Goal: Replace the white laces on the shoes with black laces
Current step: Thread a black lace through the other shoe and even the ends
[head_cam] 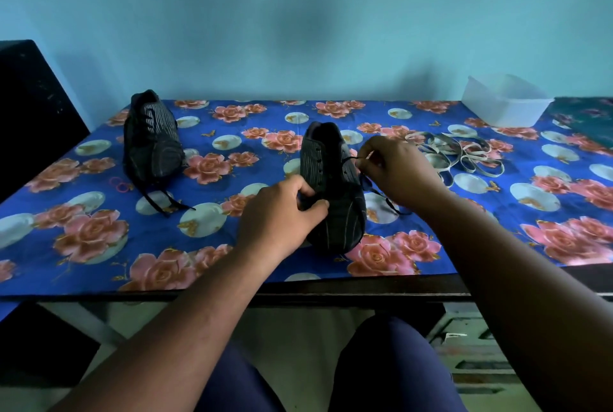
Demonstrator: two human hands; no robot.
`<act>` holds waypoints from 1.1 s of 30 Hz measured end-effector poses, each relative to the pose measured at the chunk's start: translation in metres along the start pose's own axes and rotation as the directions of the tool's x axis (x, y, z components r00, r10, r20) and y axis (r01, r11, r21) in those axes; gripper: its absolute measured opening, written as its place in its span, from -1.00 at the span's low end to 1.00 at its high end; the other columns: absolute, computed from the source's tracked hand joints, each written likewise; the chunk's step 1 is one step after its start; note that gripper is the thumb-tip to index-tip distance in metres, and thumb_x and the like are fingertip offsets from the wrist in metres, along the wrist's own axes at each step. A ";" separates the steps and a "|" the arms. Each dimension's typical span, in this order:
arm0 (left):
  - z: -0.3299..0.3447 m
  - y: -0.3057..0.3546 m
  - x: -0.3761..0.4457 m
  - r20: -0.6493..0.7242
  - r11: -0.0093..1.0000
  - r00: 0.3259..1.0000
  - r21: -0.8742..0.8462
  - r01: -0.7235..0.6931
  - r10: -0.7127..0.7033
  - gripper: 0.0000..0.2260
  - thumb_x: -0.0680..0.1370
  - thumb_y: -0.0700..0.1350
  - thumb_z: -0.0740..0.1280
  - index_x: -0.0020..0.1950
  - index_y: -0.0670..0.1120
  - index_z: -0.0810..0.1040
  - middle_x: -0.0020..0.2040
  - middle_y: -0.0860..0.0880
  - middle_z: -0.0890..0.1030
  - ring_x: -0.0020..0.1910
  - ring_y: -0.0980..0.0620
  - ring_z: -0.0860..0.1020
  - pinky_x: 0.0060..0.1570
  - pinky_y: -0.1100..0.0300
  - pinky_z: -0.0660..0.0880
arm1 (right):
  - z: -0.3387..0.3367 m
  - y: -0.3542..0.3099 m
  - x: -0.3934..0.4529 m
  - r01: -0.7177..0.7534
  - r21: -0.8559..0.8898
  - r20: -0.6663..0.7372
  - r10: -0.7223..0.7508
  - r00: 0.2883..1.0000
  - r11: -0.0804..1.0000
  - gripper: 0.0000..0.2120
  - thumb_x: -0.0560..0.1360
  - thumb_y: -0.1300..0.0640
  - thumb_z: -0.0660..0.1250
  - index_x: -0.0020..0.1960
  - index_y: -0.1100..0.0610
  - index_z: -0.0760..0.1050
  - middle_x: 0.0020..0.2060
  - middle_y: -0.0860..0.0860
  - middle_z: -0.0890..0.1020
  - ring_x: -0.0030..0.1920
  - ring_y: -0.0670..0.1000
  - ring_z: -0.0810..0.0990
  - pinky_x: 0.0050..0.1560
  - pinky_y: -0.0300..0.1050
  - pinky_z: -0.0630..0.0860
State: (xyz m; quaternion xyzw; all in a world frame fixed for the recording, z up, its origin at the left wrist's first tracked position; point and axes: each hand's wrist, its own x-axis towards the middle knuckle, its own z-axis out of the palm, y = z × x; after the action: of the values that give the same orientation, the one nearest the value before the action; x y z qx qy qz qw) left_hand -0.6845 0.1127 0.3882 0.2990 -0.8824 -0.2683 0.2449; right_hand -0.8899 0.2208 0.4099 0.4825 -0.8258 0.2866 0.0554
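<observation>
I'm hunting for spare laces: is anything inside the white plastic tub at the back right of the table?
The plastic tub has translucent walls and nothing dark shows through them. Its floor is hidden from this angle, so I cannot rule out contents. The removed white laces lie on the floral cloth in front of it.

bare forearms [185, 322]; dark blue trousers [391, 368]

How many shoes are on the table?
2: one shoe stands alone at the far left; the other shoe is in the middle, held by the left hand.
</observation>
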 end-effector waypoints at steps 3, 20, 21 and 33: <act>0.001 -0.006 -0.009 -0.006 0.999 0.999 -0.013 0.044 -0.044 -0.70 0.53 0.29 0.36 -0.08 0.07 0.49 -0.26 0.07 0.63 -0.29 0.06 0.62 -0.29 0.03 0.56 | 0.000 -0.005 -0.031 -0.041 -0.018 -0.017 0.041 0.999 0.999 -0.76 0.58 -0.11 0.36 0.04 0.05 0.49 -0.18 -0.05 0.60 -0.23 0.06 0.56 -0.21 -0.01 0.48; -0.008 -0.014 -0.035 0.236 0.984 0.962 -0.075 0.163 -0.141 -0.71 0.66 0.12 0.27 -0.09 -0.05 0.62 -0.23 -0.01 0.69 -0.43 0.05 0.54 -0.27 0.08 0.51 | -0.002 -0.027 -0.107 -0.331 0.235 0.307 0.253 0.917 0.914 -0.87 0.47 0.01 0.53 -0.19 0.05 0.68 -0.39 -0.07 0.68 -0.42 -0.22 0.52 -0.21 -0.18 0.46; -0.008 -0.015 -0.034 0.233 0.981 0.963 -0.103 0.164 -0.136 -0.74 0.66 0.05 0.30 -0.12 -0.06 0.63 -0.24 -0.02 0.69 -0.48 0.08 0.52 -0.31 0.11 0.50 | -0.001 -0.026 -0.107 -0.329 0.257 0.279 0.257 0.925 0.909 -0.89 0.47 0.02 0.54 -0.17 0.04 0.69 -0.39 -0.07 0.68 -0.41 -0.21 0.53 -0.21 -0.18 0.47; -0.006 -0.012 -0.041 0.165 0.972 0.976 -0.164 0.170 -0.142 -0.72 0.63 -0.06 0.35 -0.25 -0.13 0.58 -0.36 -0.15 0.64 -0.47 0.00 0.52 -0.36 0.13 0.43 | -0.002 -0.041 -0.119 -0.461 0.443 0.349 0.326 0.879 0.768 -0.78 0.57 0.27 0.41 -0.07 0.47 0.57 -0.38 0.11 0.57 -0.50 -0.22 0.58 -0.40 -0.43 0.42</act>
State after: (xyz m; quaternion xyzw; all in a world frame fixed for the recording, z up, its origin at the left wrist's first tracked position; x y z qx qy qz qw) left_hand -0.6481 0.1295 0.3738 0.3233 -0.8448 -0.3862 0.1808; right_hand -0.7930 0.2980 0.3851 0.3263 -0.8019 0.4378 -0.2426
